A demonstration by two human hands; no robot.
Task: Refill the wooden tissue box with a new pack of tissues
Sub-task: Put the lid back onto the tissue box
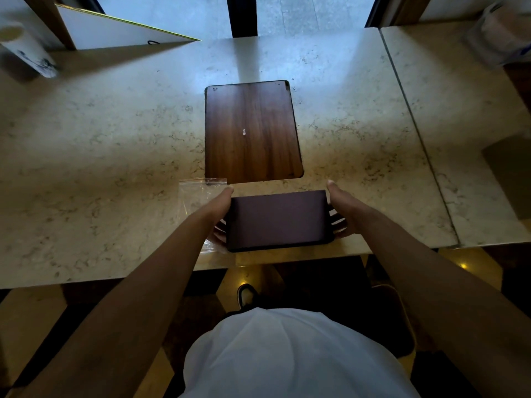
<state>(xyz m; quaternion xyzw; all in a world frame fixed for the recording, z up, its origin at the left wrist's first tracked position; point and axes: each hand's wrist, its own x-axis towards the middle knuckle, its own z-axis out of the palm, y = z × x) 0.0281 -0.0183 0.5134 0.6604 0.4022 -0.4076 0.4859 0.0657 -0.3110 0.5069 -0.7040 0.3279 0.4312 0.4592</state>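
A dark rectangular tissue box (278, 219) sits near the front edge of the marble table, its flat dark face turned up. My left hand (221, 214) presses against its left end and my right hand (339, 211) against its right end, fingers curled under the sides. Just beyond it lies a flat wooden panel (251, 130), grain running away from me, with a small white speck on it. A clear plastic wrapper (198, 193) lies crumpled under and left of my left hand. No tissues show.
The marble table (100, 168) has a seam on the right (416, 133). A white cup (26, 50) stands far left, a white board (115, 30) leans at the back left, and a wrapped pack (500, 35) sits far right. My shoe (247, 295) shows below.
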